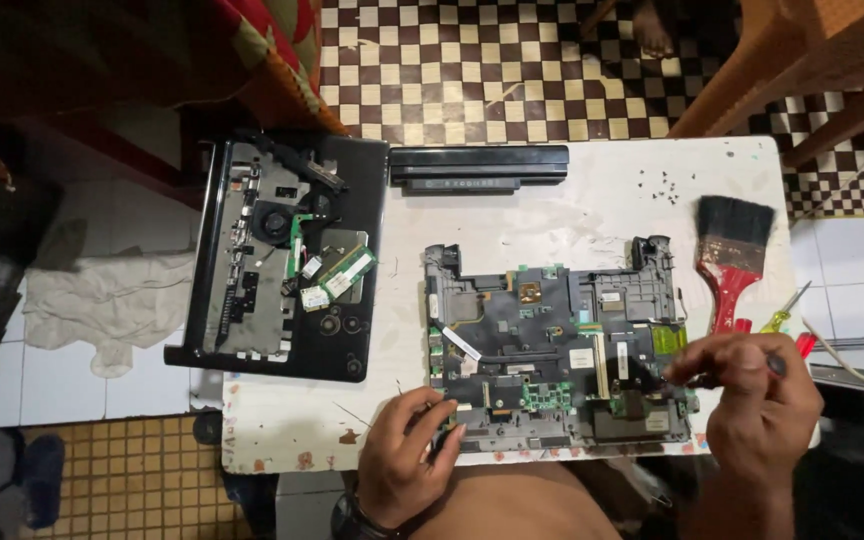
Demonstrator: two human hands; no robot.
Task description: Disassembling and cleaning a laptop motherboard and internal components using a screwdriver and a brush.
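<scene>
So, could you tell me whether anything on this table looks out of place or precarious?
Yes. The opened laptop base hangs over the left edge of the white table, partly unsupported. Tiny loose screws lie scattered, uncontained, near the brush.

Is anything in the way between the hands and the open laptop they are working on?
Nothing visible is in the way. The left hand rests on the front edge of the opened laptop base. The right hand is over its right side, pinching a dark-handled tool down at the board.

I saw a 2nd opened laptop base (282, 265) at table's (602, 195) left, black battery (479, 166) behind, red-handled brush (729, 255) w/ loose screws (664, 186) far right.
</scene>
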